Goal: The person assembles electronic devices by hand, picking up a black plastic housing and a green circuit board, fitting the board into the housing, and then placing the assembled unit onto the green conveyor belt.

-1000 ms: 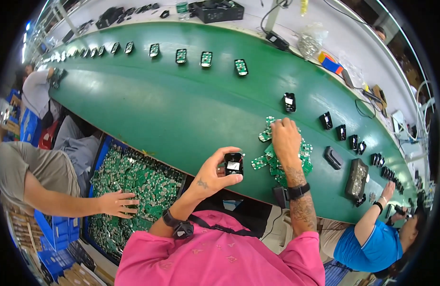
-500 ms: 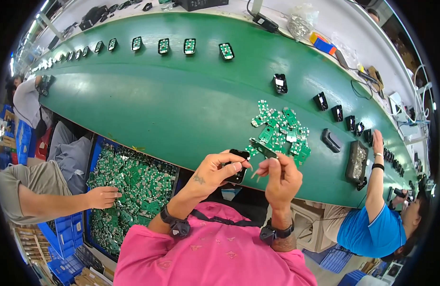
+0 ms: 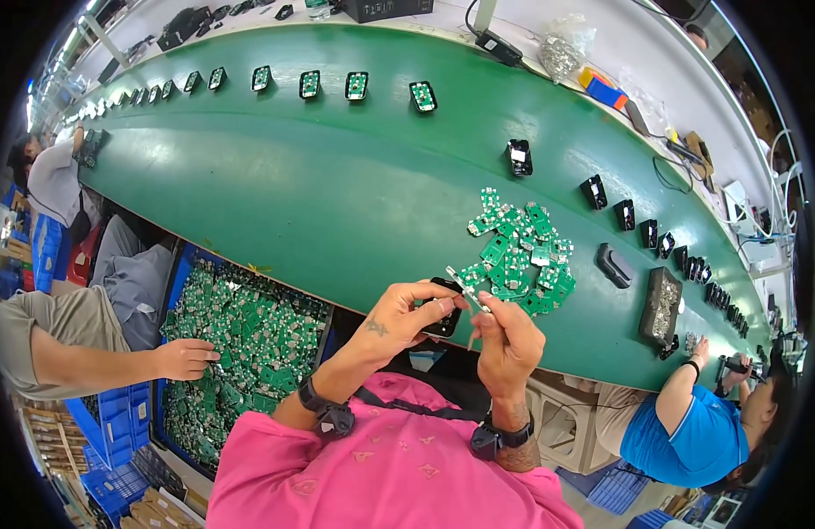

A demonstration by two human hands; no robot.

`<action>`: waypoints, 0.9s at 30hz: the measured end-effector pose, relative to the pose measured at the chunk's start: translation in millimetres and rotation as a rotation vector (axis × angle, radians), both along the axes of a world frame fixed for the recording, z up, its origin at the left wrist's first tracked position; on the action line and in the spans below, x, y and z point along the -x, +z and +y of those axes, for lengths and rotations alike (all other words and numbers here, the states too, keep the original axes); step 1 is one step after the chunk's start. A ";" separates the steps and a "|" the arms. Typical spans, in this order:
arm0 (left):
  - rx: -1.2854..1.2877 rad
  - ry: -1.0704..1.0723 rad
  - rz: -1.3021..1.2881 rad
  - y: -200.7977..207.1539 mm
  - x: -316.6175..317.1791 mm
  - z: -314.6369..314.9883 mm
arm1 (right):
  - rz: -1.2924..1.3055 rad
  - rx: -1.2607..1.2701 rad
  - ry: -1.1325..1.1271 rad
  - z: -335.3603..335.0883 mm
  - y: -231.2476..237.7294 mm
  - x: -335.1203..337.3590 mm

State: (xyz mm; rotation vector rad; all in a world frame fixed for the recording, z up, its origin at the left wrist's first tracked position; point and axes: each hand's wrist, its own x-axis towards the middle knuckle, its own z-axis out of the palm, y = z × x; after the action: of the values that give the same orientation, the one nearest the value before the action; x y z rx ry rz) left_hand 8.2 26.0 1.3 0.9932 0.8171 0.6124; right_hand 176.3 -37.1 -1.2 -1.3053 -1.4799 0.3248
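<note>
My left hand (image 3: 406, 319) is closed around a small black plastic casing (image 3: 444, 327) at the table's near edge, with its fingers hiding part of it. Pinched in my right hand (image 3: 511, 346) is a small green circuit board (image 3: 463, 286), tilted nearly edge-on just above the casing's right side. I cannot tell whether board and casing touch. Just beyond my hands, a loose pile of green circuit boards (image 3: 538, 256) lies on the green tabletop (image 3: 355, 203).
A row of black casings, several with boards in them (image 3: 356, 85), curves along the table. A black block (image 3: 614, 265) and a tray of small metal parts (image 3: 661, 304) lie right. A co-worker's hand (image 3: 187, 359) is over a blue bin of boards (image 3: 257, 353); another person (image 3: 690, 432) sits right.
My right hand has shifted slightly left and turned the circuit board toward the casing. My left hand stays nearly in place. The right-hand co-worker's arm has drawn back toward the near table edge.
</note>
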 end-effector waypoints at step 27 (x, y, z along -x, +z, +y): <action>-0.132 -0.006 -0.058 -2.3 2.1 -7.9 | 0.333 0.440 0.104 -15.8 -0.8 -9.6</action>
State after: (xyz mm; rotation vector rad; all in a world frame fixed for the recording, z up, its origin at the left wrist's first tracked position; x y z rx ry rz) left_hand 6.1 18.1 -1.0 1.0922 0.7292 0.6941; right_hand 185.9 -52.9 -1.9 -1.4310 -1.2314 0.9313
